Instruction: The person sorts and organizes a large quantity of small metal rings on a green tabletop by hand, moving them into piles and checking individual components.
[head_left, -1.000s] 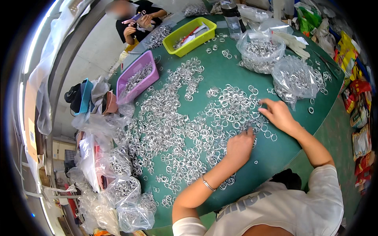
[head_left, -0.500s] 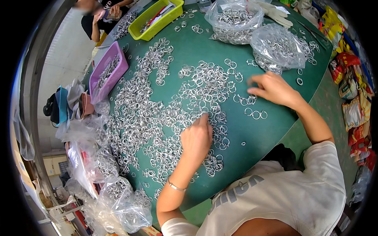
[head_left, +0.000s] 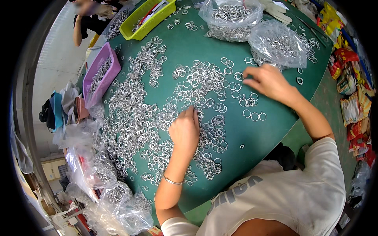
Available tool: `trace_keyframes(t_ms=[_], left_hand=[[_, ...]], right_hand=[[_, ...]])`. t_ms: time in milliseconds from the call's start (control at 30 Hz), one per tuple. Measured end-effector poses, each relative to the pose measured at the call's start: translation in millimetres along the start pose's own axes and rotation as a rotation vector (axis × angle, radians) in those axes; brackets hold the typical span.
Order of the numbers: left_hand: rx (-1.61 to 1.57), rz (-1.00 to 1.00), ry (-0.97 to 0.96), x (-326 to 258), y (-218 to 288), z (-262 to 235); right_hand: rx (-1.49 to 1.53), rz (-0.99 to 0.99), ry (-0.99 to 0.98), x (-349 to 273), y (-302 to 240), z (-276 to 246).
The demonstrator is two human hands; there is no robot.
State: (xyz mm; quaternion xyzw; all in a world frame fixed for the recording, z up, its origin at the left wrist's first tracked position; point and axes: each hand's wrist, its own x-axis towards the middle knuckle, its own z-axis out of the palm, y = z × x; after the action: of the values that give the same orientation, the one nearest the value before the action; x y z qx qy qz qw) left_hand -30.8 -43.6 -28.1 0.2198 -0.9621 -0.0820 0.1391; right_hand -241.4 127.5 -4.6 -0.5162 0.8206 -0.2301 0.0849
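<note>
Many small silvery metal rings (head_left: 130, 114), some with a little lug, lie in loose heaps on the green table (head_left: 244, 165). My left hand (head_left: 184, 131) is over the middle heap, index finger reaching down among the rings and the other fingers folded in. Whether a ring is between its fingertips is hidden. Over at the right, my right hand (head_left: 269, 82) has its thumb and index finger apart, right beside a ring (head_left: 238, 76) at the heap's edge. Below it sit two small groups of rings (head_left: 249, 100), (head_left: 255, 115).
Two clear plastic bags of rings (head_left: 232, 23), (head_left: 277, 45) stand at the back right beside a glove (head_left: 277, 11). A purple basket (head_left: 113, 72) and a yellow-green basket (head_left: 147, 27) stand at the left. Filled plastic bags (head_left: 118, 204) line the near left edge. Another person (head_left: 92, 21) is far left.
My left hand has slid left and slightly away across the heap. My right hand has moved slightly away from me, towards a ring. The ring group below it is now bunched closer together.
</note>
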Motion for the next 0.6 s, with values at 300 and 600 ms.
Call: trace_keyframes(t_ms=[300,600], left_hand=[[-0.195,0.212,-0.099,-6,35,-3],[-0.098,0.066,-0.073,10,28,2]], right_hand=[[0.036,-0.097,-0.102,6,-3,12],[0.075,-0.333,-0.141,12,-17,33]])
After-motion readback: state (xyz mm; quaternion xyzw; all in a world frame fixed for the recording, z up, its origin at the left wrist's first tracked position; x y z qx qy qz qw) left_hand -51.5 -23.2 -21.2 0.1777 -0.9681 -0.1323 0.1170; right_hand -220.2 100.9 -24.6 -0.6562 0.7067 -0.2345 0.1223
